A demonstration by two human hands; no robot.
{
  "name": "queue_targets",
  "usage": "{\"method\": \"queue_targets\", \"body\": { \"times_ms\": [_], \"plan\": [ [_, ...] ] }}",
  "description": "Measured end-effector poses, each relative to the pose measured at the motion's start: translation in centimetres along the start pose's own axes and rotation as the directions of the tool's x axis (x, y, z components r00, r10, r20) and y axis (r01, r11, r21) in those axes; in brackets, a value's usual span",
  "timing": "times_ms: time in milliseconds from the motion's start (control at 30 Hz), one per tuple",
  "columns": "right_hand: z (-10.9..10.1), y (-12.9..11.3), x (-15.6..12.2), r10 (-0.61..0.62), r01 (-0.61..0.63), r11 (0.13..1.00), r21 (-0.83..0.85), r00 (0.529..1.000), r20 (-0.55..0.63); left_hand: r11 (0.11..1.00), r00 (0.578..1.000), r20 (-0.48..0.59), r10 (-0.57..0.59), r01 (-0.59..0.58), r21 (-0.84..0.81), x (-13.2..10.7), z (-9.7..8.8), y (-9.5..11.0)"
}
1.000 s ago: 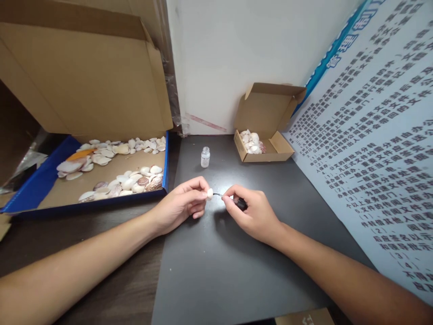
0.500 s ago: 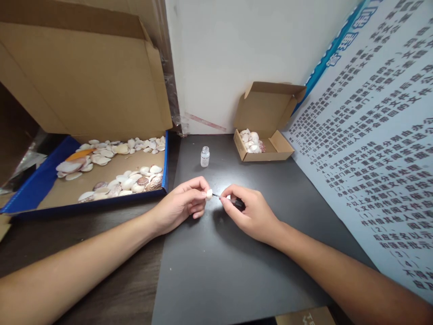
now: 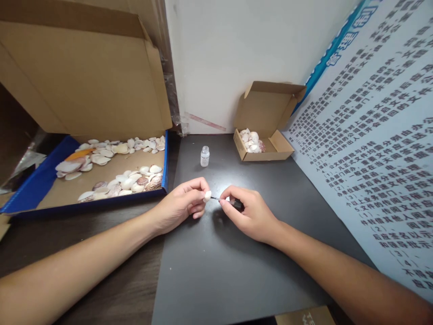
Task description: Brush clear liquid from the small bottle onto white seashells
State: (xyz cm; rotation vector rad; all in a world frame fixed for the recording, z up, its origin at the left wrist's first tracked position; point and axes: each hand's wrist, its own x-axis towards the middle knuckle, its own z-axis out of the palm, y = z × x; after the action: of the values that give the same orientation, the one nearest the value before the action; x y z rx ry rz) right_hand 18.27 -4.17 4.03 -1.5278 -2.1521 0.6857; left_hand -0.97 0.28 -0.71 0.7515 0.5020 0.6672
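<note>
Leaning more than one second ago, white shell (image 3: 207, 197) sits at fingertips of left hand (image 3: 182, 201), pinched by thumb and finger; right hand (image 3: 252, 213) grasps black-handled brush (image 3: 238, 205), tip at shell, toward left hand.

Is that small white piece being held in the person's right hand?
No, the left hand pinches the small white piece at its fingertips, while the right hand grips a thin tool with a black handle.

Left fingers (image 3: 196, 195) pinching white shell (image 3: 207, 197), right fingers (image 3: 233, 191) holding slim applicator (image 3: 238, 205) (black-handled), uncapped bottle (image 3: 204, 157) beyond
</note>
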Motion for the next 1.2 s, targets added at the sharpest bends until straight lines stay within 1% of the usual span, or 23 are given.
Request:
{"method": "queue_targets", "body": {
  "times_ms": [233,433,567,667,833,1200],
  "plan": [
    [-0.03,-0.03,0.05,-0.028,0.027,1.0,0.011,0.999,0.03,1.0,1.0,0.0,0.01,-0.01,0.027,-0.01,0.06,0.03],
    [-0.1,-0.2,-0.13,-0.094,0.093,0.993,0.073,0.996,0.008,0.999,1.0,0.003,0.015,-0.015,0.046,0.07,-0.11,-0.22],
    [-0.15,-0.29,-0.14,-0.108,0.107,0.99,0.09,0.994,-0.003,0.999,1.0,0.008,0.017,-0.017,0.039,0.15,-0.22,-0.28],
    [-0.06,-0.24,-0.07,-0.09,0.09,0.993,0.082,0.996,-0.009,0.999,1.0,0.007,0.015,-0.016,0.034,0.18,-0.22,-0.24],
    [0.03,-0.11,-0.02,-0.017,0.018,0.999,0.042,1.0,-0.024,0.999,1.0,0.01,0.001,-0.001,0.038,0.14,-0.07,-0.11],
    [-0.01,-0.21,-0.14,-0.003,0.004,1.0,0.027,1.0,-0.019,1.0,1.0,-0.003,-0.005,0.005,-0.006,-0.03,0.33,0.25]
  ]
}}
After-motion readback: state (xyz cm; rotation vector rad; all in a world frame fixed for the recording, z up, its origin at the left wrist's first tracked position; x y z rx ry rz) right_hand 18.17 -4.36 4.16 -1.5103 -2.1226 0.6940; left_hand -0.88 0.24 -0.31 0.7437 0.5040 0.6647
